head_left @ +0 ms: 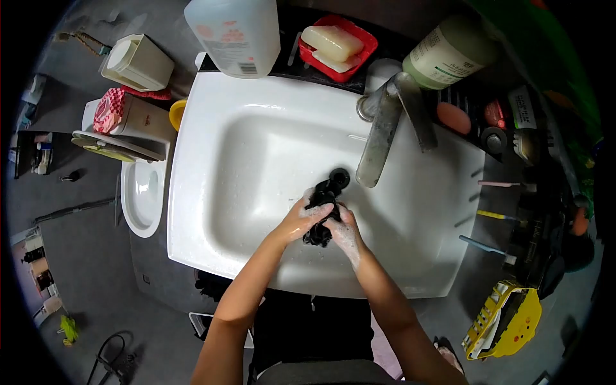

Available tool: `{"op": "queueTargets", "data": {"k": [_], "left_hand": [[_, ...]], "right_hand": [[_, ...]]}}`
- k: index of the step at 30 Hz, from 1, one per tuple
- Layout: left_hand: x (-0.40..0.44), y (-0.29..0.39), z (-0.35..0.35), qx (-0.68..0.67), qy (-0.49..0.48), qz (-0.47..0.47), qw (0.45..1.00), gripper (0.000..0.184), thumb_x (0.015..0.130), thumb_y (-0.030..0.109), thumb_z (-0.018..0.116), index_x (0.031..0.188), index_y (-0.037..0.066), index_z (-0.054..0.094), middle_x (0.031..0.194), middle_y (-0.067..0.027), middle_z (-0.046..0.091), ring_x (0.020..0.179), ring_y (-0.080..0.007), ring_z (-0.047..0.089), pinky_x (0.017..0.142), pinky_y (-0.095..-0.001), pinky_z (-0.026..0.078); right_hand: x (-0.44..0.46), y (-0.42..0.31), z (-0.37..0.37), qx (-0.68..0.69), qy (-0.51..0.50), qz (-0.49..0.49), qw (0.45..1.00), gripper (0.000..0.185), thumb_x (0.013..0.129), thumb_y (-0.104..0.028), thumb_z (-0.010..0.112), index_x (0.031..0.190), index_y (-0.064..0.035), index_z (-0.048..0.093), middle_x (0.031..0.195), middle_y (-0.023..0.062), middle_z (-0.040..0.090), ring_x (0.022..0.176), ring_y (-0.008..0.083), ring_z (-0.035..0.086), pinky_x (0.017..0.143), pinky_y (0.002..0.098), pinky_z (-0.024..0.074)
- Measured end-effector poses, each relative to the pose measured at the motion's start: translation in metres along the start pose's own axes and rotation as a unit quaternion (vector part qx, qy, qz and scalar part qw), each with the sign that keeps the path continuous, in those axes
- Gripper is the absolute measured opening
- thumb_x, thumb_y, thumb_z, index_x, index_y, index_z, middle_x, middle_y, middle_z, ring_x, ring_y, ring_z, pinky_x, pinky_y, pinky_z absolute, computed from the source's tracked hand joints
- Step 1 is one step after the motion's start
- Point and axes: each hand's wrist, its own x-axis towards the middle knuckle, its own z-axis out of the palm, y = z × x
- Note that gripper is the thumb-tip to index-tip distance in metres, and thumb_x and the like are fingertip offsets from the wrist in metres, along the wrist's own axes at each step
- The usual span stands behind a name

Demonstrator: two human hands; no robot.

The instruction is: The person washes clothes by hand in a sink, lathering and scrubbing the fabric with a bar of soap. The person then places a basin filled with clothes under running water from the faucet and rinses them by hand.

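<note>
A bunched, wet black cloth (pixel 317 236) is in both hands over the basin of the white sink (pixel 247 192); its exact kind does not show. My left hand (pixel 299 220) closes on it from the left, with soap suds on the fingers. My right hand (pixel 344 232) grips it from the right, suds running over the hand and wrist. The cloth's upper end reaches close to the dark round drain (pixel 340 176). Above and to the right of my hands is the metal faucet (pixel 378 138); no water stream shows.
Behind the basin stand a large clear bottle (pixel 234 38), a red soap dish (pixel 369 48) with a pale soap bar (pixel 332 42), and a green pump bottle (pixel 443 54). Several toothbrushes hang at the right, near a yellow basket (pixel 513 327). A toilet (pixel 142 196) is at the left.
</note>
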Motion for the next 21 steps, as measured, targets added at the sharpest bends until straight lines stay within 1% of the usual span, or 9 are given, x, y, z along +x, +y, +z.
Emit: {"op": "queueTargets", "data": {"k": [4, 5, 7, 10, 12, 15, 17, 19, 21], "left_hand": [[0.013, 0.013, 0.007, 0.172, 0.247, 0.087, 0.950, 0.024, 0.090, 0.021, 0.046, 0.087, -0.003, 0.049, 0.074, -0.0164, 0.055, 0.069, -0.0223, 0.051, 0.065, -0.0325, 0.042], [0.015, 0.013, 0.010, 0.131, 0.301, 0.128, 0.936, 0.019, 0.088, 0.015, 0.048, 0.082, -0.003, 0.049, 0.071, -0.0191, 0.052, 0.065, -0.0331, 0.051, 0.061, -0.0359, 0.042], [0.003, 0.028, 0.020, 0.118, 0.318, 0.137, 0.931, 0.017, 0.083, 0.013, 0.055, 0.080, -0.003, 0.049, 0.072, -0.0185, 0.052, 0.065, -0.0333, 0.050, 0.060, -0.0349, 0.042], [-0.017, 0.013, 0.052, 0.195, 0.286, 0.288, 0.893, 0.023, 0.068, 0.011, 0.068, 0.062, -0.001, 0.049, 0.069, -0.0127, 0.051, 0.068, -0.0313, 0.049, 0.062, -0.0371, 0.041], [-0.032, 0.004, 0.078, 0.252, 0.247, 0.378, 0.856, 0.024, 0.066, 0.018, 0.067, 0.061, 0.003, 0.049, 0.067, -0.0114, 0.049, 0.071, -0.0309, 0.049, 0.072, -0.0416, 0.041], [-0.020, -0.025, 0.073, 0.336, 0.282, 0.384, 0.812, 0.015, 0.060, 0.010, 0.061, 0.063, 0.002, 0.049, 0.077, -0.0152, 0.050, 0.082, -0.0319, 0.049, 0.088, -0.0465, 0.036], [0.003, -0.012, 0.037, 0.192, 0.306, 0.168, 0.917, 0.012, 0.062, 0.001, 0.052, 0.072, 0.004, 0.045, 0.073, -0.0120, 0.048, 0.078, -0.0317, 0.049, 0.078, -0.0344, 0.041], [0.001, -0.003, 0.034, 0.046, 0.329, 0.203, 0.921, 0.021, 0.061, -0.007, 0.044, 0.080, 0.001, 0.050, 0.091, -0.0159, 0.049, 0.090, -0.0298, 0.048, 0.086, -0.0333, 0.037], [-0.014, -0.013, 0.050, 0.139, 0.315, 0.276, 0.897, 0.017, 0.061, -0.002, 0.044, 0.076, 0.001, 0.049, 0.090, -0.0166, 0.049, 0.089, -0.0293, 0.047, 0.081, -0.0368, 0.038]], "right_hand": [[0.004, 0.008, 0.009, 0.041, 0.135, -0.141, 0.980, 0.030, 0.078, -0.010, 0.057, 0.107, -0.0027, 0.055, 0.118, 0.0103, 0.044, 0.113, 0.0183, 0.039, 0.093, 0.0297, 0.0330], [-0.001, 0.000, 0.010, 0.011, 0.186, -0.057, 0.981, 0.033, 0.084, -0.016, 0.051, 0.116, -0.0055, 0.049, 0.115, 0.0052, 0.049, 0.110, 0.0146, 0.043, 0.091, 0.0276, 0.0356], [-0.011, -0.009, 0.010, 0.318, 0.184, 0.192, 0.910, 0.038, 0.087, -0.028, 0.047, 0.120, -0.0088, 0.047, 0.119, 0.0060, 0.048, 0.110, 0.0164, 0.044, 0.093, 0.0312, 0.0361], [-0.011, -0.011, 0.010, 0.556, -0.116, 0.126, 0.813, 0.041, 0.088, -0.039, 0.044, 0.115, -0.0080, 0.048, 0.109, 0.0076, 0.053, 0.100, 0.0209, 0.050, 0.088, 0.0348, 0.0408], [-0.011, -0.007, 0.013, 0.467, -0.096, 0.041, 0.878, 0.038, 0.089, -0.037, 0.041, 0.109, -0.0050, 0.049, 0.098, 0.0084, 0.056, 0.090, 0.0210, 0.054, 0.084, 0.0340, 0.0436], [-0.003, 0.038, 0.002, 0.643, -0.057, 0.163, 0.746, 0.031, 0.089, -0.022, 0.042, 0.112, -0.0024, 0.046, 0.099, 0.0070, 0.054, 0.092, 0.0176, 0.054, 0.090, 0.0291, 0.0413], [-0.011, 0.005, 0.030, 0.447, 0.139, 0.108, 0.877, 0.032, 0.087, -0.016, 0.041, 0.115, -0.0010, 0.047, 0.105, 0.0068, 0.055, 0.097, 0.0160, 0.054, 0.090, 0.0275, 0.0409], [-0.010, 0.008, 0.026, 0.439, 0.106, 0.091, 0.887, 0.034, 0.084, -0.016, 0.041, 0.112, 0.0005, 0.050, 0.106, 0.0092, 0.055, 0.095, 0.0174, 0.054, 0.087, 0.0294, 0.0431], [-0.006, 0.007, 0.021, 0.469, 0.090, 0.103, 0.872, 0.036, 0.082, -0.015, 0.042, 0.113, 0.0020, 0.049, 0.099, 0.0099, 0.056, 0.090, 0.0178, 0.055, 0.084, 0.0300, 0.0444]]}}
